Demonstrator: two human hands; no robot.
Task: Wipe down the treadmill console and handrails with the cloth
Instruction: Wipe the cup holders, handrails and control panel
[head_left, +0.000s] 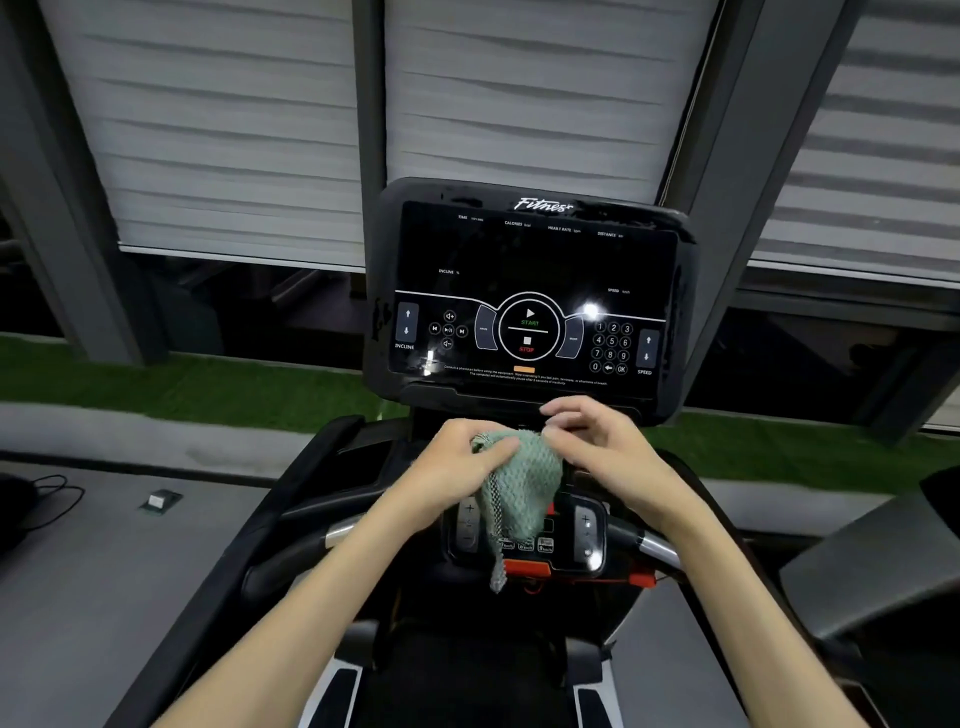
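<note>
Green cloth (519, 483), pinched by both the left hand (457, 467) and right hand (597, 447) below the console (530, 291), could press a button.

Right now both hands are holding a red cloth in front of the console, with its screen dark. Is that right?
Not quite. The cloth is green, not red, as the head view shows. The rest holds: the left hand and the right hand both hold it in front of the console, whose screen is dark.
</note>
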